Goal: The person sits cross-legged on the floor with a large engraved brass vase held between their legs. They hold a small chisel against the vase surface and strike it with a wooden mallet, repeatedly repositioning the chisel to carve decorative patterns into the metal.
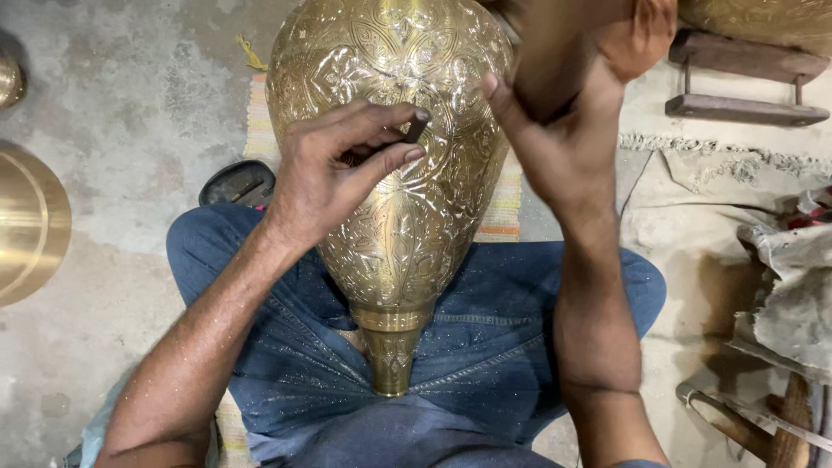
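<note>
Inventory of packages, labels, signs and screens from my remote post: I find none in this view. No carton, wrapper, tag, printed sign or display shows anywhere on the floor or at the edges of the picture.

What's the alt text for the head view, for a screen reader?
A large engraved brass vase lies across the lap of a seated person in blue jeans. The left hand presses a small dark punch to its surface, and the right hand is raised holding a wooden mallet.
</note>
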